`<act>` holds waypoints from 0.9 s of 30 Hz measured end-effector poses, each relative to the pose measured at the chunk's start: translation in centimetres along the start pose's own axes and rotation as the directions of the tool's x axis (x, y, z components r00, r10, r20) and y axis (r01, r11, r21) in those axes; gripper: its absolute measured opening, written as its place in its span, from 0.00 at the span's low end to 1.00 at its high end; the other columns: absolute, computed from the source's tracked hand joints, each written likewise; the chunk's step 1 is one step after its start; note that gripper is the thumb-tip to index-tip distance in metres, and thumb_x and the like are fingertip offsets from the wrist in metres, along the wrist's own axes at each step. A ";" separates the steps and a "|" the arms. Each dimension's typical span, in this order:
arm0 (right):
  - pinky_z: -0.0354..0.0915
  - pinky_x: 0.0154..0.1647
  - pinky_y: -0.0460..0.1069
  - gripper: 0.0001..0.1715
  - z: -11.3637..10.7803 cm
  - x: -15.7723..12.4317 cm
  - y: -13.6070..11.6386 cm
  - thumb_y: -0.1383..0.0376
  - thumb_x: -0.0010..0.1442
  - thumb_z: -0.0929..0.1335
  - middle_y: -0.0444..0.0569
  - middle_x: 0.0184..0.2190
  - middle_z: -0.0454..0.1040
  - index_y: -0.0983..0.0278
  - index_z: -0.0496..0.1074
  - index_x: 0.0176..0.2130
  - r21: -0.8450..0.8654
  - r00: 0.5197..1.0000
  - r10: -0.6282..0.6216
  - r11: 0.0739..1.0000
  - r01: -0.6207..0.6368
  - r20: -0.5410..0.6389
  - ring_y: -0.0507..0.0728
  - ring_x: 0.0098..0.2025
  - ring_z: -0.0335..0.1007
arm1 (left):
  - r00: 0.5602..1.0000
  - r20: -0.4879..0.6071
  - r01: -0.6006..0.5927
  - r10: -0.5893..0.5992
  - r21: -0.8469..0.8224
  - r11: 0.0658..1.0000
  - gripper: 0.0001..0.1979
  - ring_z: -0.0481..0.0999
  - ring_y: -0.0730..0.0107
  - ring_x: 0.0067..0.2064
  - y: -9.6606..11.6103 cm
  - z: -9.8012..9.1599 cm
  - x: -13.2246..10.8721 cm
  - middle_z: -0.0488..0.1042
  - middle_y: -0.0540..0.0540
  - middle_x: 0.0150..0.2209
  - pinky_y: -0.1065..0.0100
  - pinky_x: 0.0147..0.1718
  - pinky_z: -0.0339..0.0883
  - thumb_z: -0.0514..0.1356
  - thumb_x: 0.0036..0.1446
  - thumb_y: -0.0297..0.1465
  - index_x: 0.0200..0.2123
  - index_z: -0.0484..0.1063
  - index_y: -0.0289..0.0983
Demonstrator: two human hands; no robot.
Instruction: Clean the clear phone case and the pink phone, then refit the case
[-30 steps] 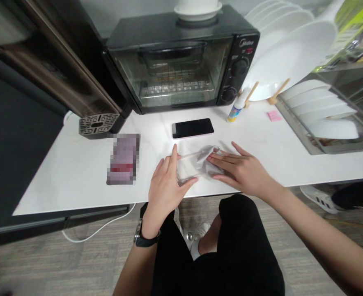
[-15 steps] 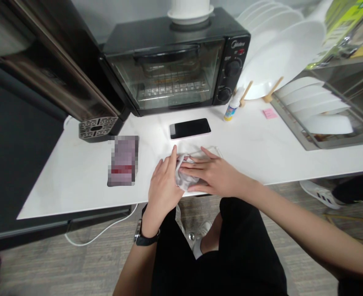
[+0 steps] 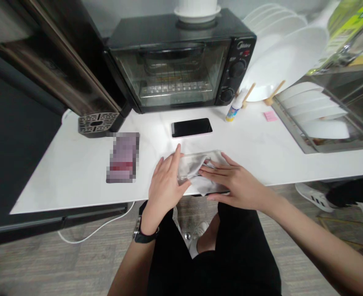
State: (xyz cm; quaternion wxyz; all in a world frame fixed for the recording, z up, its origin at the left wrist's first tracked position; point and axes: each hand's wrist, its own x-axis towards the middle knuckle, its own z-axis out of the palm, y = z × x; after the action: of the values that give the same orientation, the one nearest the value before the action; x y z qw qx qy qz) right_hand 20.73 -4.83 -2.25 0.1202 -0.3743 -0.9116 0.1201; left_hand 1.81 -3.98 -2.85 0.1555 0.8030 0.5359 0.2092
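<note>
A flat item with a see-through rim, which looks like a clear phone case (image 3: 183,163), lies near the counter's front edge, mostly covered by a thin light grey cloth (image 3: 196,167). My left hand (image 3: 166,181) holds its left end, the thumb low on the near side and the index finger stretched along the far corner. Over the right part, my right hand (image 3: 237,183) presses the cloth down with its fingers, bunching it in the middle. Just beyond both hands a phone (image 3: 191,128) with a dark screen rests on the counter.
A blurred-out purple phone-like item (image 3: 122,158) lies left on the white counter (image 3: 76,176). Behind stand a toaster oven (image 3: 175,74) and a dark drip-tray machine (image 3: 98,123). Right are a glue bottle (image 3: 233,109), pink sticky notes (image 3: 270,116), plates (image 3: 283,61) and a sink (image 3: 311,144).
My right hand has slid to the right with the cloth, which is now spread wider across the case. My left hand stays at the left end.
</note>
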 end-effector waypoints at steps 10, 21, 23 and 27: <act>0.30 0.52 0.58 0.29 0.7 2.8 1.0 0.53 0.50 0.55 0.44 0.49 0.53 0.60 0.46 0.50 -0.059 0.998 -0.061 0.996 0.060 -0.012 0.55 0.51 0.44 | 1.000 0.009 0.003 -0.003 -0.004 1.000 0.37 0.51 0.62 0.49 -0.2 -0.1 0.0 0.55 0.44 0.47 0.59 0.47 0.46 0.52 0.43 0.26 0.52 0.30 0.38; 0.30 0.52 0.58 0.33 -0.1 -0.2 0.2 0.51 0.47 0.57 0.46 0.49 0.53 0.63 0.47 0.50 -0.088 0.998 0.017 0.996 -0.012 0.055 0.56 0.52 0.42 | 1.000 -0.001 0.013 -0.013 0.000 1.000 0.36 0.50 0.65 0.50 -0.3 0.0 0.0 0.54 0.46 0.48 0.60 0.50 0.38 0.52 0.44 0.34 0.52 0.32 0.39; 0.30 0.53 0.58 0.35 0.8 1.4 -1.1 0.49 0.47 0.55 0.47 0.49 0.53 0.65 0.47 0.50 -0.059 0.999 -0.025 0.998 0.027 0.037 0.56 0.52 0.41 | 1.000 0.006 0.000 0.000 0.006 1.000 0.37 0.51 0.65 0.50 -0.3 -0.1 -0.1 0.54 0.47 0.48 0.60 0.50 0.39 0.53 0.43 0.30 0.52 0.32 0.39; 0.30 0.52 0.58 0.37 2.0 3.7 -1.9 0.47 0.47 0.54 0.47 0.49 0.53 0.65 0.47 0.50 -0.055 0.998 -0.062 0.997 0.061 -0.011 0.56 0.53 0.39 | 1.000 0.001 0.006 -0.006 0.025 1.000 0.38 0.52 0.63 0.49 -0.4 0.0 -0.2 0.54 0.46 0.47 0.60 0.49 0.42 0.53 0.40 0.25 0.52 0.33 0.40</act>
State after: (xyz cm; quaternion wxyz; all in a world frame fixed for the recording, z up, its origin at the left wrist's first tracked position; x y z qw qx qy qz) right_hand 16.30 -3.78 -3.10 0.1195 -0.3498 -0.9249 0.0889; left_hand 1.41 -4.05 -3.03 0.1465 0.8033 0.5409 0.2016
